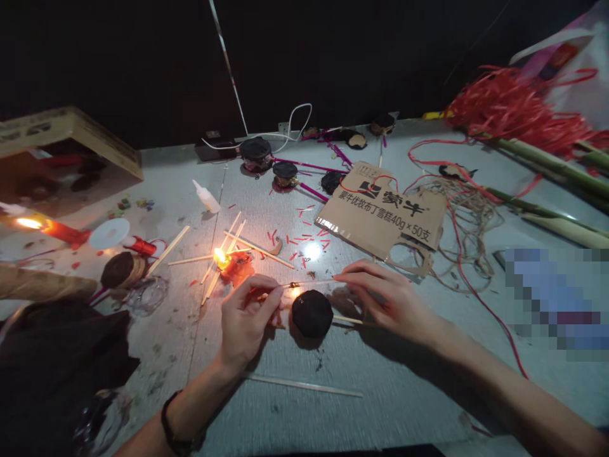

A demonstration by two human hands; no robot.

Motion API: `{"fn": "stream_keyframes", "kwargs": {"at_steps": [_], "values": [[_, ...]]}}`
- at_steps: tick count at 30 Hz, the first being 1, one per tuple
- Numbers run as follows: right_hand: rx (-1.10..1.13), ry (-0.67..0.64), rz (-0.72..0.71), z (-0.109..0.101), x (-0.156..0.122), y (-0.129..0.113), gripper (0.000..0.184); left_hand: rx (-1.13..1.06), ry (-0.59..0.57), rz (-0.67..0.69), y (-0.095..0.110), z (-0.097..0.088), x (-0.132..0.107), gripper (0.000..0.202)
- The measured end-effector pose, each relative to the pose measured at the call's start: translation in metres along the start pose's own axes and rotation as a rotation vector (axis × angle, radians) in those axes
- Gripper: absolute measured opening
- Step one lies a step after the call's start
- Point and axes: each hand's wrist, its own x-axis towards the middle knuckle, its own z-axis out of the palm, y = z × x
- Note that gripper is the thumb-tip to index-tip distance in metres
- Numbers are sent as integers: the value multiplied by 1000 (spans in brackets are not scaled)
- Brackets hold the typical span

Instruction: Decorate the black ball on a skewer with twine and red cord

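A thin pale strand (318,282) with a small dark bead-like piece (294,285) near its left end stretches between my two hands. My left hand (251,314) pinches the left end between thumb and fingers. At the other end, the fingertips of my right hand (383,295) are closed on the strand. Just below it lies a round black cloth-covered drum (311,315) on a pale wooden stick (347,320), which points towards my right hand. To the left of it, beyond my left hand, a flame (221,258) burns above melted red wax (238,270).
Wooden sticks (259,247) lie around the flame. A lit red candle (66,231) leans at left near a twine spool (124,270). A glue bottle (207,197), cardboard (380,206) and purple-handled drums (285,176) lie farther back. Red ribbon (518,114) and bamboo (547,171) are at right.
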Motion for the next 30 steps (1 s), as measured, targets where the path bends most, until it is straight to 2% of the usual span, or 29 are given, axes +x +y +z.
{"fn": "stream_keyframes", "kwargs": {"at_steps": [13, 19, 30], "values": [[-8, -16, -5, 1, -1, 1, 43, 3, -17, 56, -2, -2, 1, 11], [1, -27, -13, 2, -3, 3, 43, -9, -25, 84, -5, -2, 2, 15], [-10, -22, -27, 0, -3, 2, 39, -19, -35, 56, -6, -2, 2, 15]]}}
